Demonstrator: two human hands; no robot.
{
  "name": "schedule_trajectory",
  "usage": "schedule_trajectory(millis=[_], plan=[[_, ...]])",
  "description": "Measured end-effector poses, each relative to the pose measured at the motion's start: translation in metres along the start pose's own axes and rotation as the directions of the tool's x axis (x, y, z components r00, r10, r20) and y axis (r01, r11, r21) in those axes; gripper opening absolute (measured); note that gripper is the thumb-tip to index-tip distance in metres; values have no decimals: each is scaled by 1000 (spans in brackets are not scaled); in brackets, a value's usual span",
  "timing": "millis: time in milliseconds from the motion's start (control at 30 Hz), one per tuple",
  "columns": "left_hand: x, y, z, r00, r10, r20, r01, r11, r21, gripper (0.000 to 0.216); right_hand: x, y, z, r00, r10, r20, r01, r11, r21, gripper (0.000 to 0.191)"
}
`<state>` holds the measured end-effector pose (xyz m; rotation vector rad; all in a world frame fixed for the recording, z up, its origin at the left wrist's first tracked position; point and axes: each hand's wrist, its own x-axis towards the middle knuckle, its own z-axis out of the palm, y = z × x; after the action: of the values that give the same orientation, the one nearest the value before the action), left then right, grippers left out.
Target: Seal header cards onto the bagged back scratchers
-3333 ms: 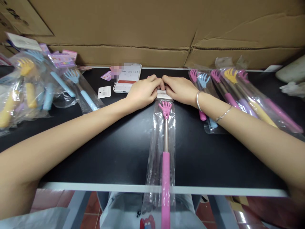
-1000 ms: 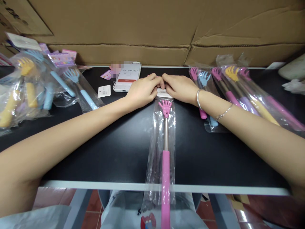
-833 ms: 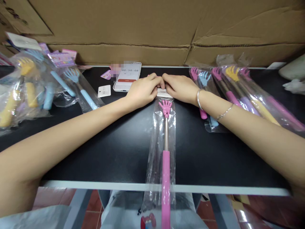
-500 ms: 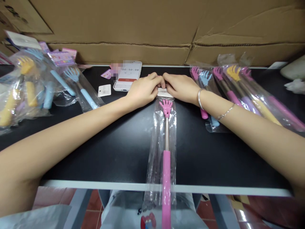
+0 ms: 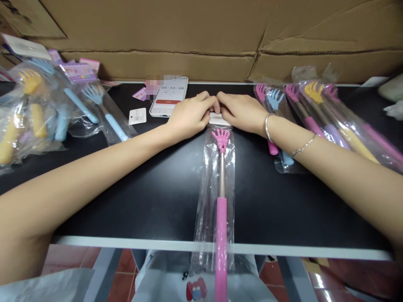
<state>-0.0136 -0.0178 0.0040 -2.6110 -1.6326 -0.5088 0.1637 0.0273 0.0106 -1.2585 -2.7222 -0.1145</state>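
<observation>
A pink back scratcher [image 5: 222, 176] lies in a clear plastic bag [image 5: 206, 201], its hand-shaped head pointing away from me and its handle overhanging the table's front edge. At the bag's far end is a white card [image 5: 219, 119]. My left hand [image 5: 192, 113] is closed at the card's left side, thumb and fingers bent together. My right hand [image 5: 241, 110] is closed on the right side of the same card, fingers curled down. The two hands nearly touch; their fingertips partly hide the card's upper part.
Left, bagged blue and yellow back scratchers [image 5: 37, 105] lie heaped. Right, several bagged ones [image 5: 321, 109] lie in a row, partly under my forearm. A phone [image 5: 170, 96] showing a timer and a small white tag [image 5: 137, 116] lie behind my left arm. Cardboard [image 5: 189, 37] stands along the back.
The view has shifted slightly. Both hands stay at the card, with hardly any visible finger movement, and the pink back scratcher lies as before.
</observation>
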Motion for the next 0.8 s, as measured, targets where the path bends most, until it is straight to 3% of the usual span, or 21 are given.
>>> schedule_trajectory(millis=[233,567,800], plan=[[0,-3,3,999,18,-28,-19,1000,-17,41,0,1,0,1000,-21,-12,21,1000,18,31],[0,-2,2,1000,-2,-12,1,999,-42,40,0,-2,-2,998,49,41,-50,999,13,31],[0,-3,2,1000,-8,-18,7,998,-55,40,0,3,2,1000,-10,-6,10,1000,24,29]])
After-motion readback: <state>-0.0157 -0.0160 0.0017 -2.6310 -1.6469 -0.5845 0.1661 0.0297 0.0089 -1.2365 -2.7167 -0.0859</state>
